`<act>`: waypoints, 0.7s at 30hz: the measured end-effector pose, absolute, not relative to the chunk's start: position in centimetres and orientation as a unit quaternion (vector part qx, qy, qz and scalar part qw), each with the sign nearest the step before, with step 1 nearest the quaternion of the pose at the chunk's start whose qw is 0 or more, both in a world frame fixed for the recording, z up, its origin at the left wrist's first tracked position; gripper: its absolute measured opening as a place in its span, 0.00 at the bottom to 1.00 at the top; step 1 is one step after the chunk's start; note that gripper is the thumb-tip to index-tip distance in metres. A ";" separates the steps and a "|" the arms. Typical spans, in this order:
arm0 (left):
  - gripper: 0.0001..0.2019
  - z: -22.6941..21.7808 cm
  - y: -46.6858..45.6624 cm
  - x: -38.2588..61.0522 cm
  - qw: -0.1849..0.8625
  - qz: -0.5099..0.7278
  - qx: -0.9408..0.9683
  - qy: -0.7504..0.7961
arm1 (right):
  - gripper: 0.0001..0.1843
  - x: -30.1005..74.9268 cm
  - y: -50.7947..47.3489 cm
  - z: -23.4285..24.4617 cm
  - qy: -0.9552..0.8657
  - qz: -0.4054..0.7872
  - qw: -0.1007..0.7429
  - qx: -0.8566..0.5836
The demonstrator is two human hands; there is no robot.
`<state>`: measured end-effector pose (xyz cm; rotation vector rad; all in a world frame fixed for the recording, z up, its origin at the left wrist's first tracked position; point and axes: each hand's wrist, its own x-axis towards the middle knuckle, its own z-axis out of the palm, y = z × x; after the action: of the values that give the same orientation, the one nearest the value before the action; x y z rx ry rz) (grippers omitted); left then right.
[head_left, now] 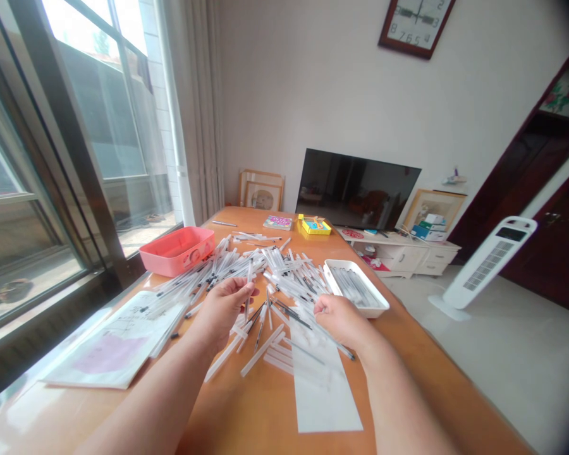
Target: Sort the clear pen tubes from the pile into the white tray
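A big heap of clear plastic pen tubes [246, 268] and thin refills lies spread over the wooden table [265, 411]. My left hand [222, 309] is over the heap's near edge, its fingers pinched on one upright clear tube [249, 281]. My right hand [341, 319] rests closed on the pile just to the right, its fingers curled over thin pen parts that I cannot make out singly. A white sheet [320, 379] lies under the nearest tubes, in front of my right hand.
A pink plastic box [177, 249] stands at the left, a white tray [355, 287] holding tubes at the right. Papers [118, 338] lie near the window side. A book [277, 222] and yellow box [315, 226] sit at the far end. A white fan [486, 262] stands on the floor.
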<state>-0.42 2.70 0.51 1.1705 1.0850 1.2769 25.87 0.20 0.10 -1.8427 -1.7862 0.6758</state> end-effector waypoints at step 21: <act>0.17 0.0 3.1 -1.0 0.567 0.565 0.404 0.443 | 0.06 25.8 0.0 -0.8 -0.709 0.237 0.169 -0.642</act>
<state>-1.01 3.15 0.05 0.9503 1.0416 1.3282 25.82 0.01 -0.84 -1.8248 -2.0161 0.6748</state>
